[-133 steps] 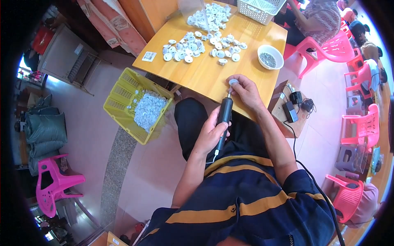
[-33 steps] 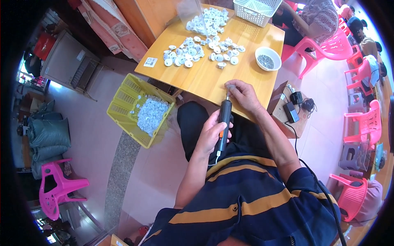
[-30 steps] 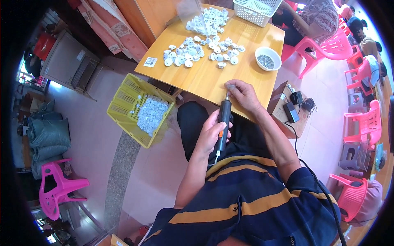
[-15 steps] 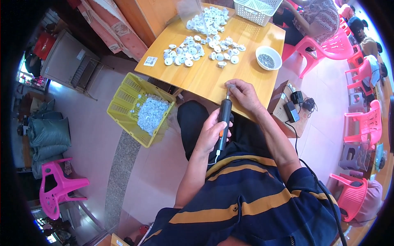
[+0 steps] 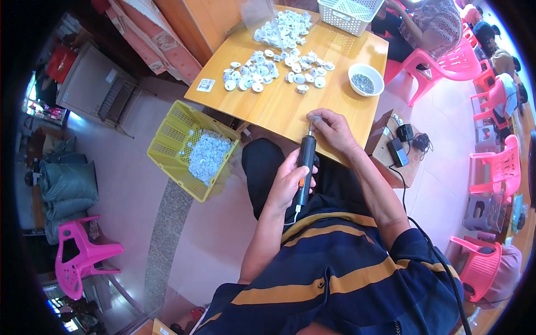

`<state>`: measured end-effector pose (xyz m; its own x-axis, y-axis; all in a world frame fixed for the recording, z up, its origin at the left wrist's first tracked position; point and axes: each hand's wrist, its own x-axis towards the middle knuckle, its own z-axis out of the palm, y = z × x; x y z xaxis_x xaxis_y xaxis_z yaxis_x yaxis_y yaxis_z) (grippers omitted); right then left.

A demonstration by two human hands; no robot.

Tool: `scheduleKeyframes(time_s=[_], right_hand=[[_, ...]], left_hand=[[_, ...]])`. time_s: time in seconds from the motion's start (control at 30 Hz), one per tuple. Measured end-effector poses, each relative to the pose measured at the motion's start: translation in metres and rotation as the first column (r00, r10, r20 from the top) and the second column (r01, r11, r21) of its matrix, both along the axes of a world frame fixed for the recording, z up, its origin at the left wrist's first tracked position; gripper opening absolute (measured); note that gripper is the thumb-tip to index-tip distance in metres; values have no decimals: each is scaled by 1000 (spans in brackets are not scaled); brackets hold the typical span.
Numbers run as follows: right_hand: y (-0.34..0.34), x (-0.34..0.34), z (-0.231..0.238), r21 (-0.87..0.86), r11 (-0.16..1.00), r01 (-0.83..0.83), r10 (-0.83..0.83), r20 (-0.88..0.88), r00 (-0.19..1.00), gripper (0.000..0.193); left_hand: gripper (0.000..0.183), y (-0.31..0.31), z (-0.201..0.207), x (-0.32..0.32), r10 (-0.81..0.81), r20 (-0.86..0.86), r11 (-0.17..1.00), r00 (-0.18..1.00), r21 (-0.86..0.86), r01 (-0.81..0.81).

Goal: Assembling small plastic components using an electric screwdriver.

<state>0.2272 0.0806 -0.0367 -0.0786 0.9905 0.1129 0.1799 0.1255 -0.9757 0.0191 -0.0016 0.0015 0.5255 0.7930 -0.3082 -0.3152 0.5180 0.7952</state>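
My left hand (image 5: 289, 181) is wrapped round a black electric screwdriver (image 5: 306, 162) with an orange switch. The bit points away from me, over the front edge of the wooden table (image 5: 268, 109). At the bit's tip my right hand (image 5: 330, 127) has its thumb and fingers pinched together; whatever they hold is too small and hidden to name. Farther back on the table lie loose heaps of small round white plastic parts (image 5: 257, 72). Near the table's right side stands a white bowl (image 5: 378, 89) holding small metal pieces that look like screws.
A yellow crate (image 5: 162, 137) of whitish parts stands on the floor left of the table. To the right, a cardboard box (image 5: 410, 167) carries power adapters and cables. A white basket (image 5: 346, 22) sits at the back. A person (image 5: 432, 30) sits beyond, near pink chairs (image 5: 446, 61).
Both hands and the screwdriver stay almost in place. The whole view has shifted very slightly; nothing has been picked up or let go.
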Motion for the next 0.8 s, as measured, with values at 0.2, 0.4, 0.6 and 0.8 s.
scheduleKeyframes(time_s=[0.2,0.4,0.6,0.8], right_hand=[[-1,-3,7,-62,998,3,-5,-29,1000,19],[5,-3,8,-133,991,-17,-23,-295,955,19],[41,-38,9,539,842,19,-274,397,876,29],[81,-80,20,354,935,-25,-234,669,706,36]], left_hand=[[54,-2,-3,3,14,55,1000,998,-12,-14],[51,-1,-3,-4,26,224,997,974,-80,-9],[52,3,-5,-15,110,346,994,932,-36,-104],[49,4,-3,-26,284,249,958,926,-31,-286]])
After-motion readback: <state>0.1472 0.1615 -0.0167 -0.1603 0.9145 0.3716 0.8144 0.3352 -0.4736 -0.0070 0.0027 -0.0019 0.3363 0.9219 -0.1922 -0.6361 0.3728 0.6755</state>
